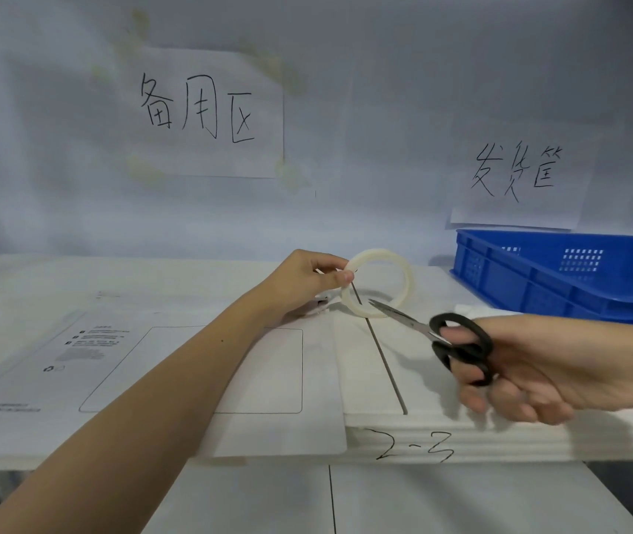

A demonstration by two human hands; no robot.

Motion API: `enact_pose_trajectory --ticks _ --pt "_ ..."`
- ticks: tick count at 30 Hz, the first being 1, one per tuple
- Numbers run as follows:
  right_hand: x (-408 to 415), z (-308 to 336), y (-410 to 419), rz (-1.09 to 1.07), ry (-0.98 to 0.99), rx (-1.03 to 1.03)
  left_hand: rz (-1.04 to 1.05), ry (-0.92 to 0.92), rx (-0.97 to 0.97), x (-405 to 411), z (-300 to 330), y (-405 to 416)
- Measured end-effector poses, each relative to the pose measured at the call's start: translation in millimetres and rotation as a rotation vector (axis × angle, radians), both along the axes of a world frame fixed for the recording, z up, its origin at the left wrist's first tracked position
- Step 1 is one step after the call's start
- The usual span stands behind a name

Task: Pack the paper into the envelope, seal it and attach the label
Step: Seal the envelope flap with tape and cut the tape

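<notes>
Right now my left hand [309, 277] pinches the tape roll [378, 283] at its nine o'clock rim, thumb outside, fingers on the far side, holding it upright off the table [442, 383]. My right hand [538, 370] grips the scissors [449, 337] through the black loops, blades nearly together and pointing at ten o'clock toward the roll's lower edge. I cannot see a drawn-out strip of tape clearly. The envelope [153, 383] lies flat at eight o'clock from the roll, under my left forearm, its long axis running three to nine o'clock, its right end overhanging the front edge. I judge it light, thin and floppy, so best pressed flat or pinched at an edge. The roll looks stiff and light; tape will cling. A blue crate [561, 275] sits at two o'clock.
</notes>
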State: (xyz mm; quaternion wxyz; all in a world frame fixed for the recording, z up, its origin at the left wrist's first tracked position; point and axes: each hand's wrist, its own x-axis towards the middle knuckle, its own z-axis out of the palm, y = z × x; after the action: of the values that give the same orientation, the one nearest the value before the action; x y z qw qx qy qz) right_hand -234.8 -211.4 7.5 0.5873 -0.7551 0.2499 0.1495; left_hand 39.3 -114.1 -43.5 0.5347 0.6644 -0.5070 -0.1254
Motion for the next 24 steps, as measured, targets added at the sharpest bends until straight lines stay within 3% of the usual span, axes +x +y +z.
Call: enact_pose_trajectory --ticks 15,24 --pt "56 -12 23 -0.036 0.045 0.015 -0.013 0.072 0.018 -2 2 3" --pt "58 -7 16 0.239 0.156 -0.109 -0.002 0.08 0.009 -4 3 3"
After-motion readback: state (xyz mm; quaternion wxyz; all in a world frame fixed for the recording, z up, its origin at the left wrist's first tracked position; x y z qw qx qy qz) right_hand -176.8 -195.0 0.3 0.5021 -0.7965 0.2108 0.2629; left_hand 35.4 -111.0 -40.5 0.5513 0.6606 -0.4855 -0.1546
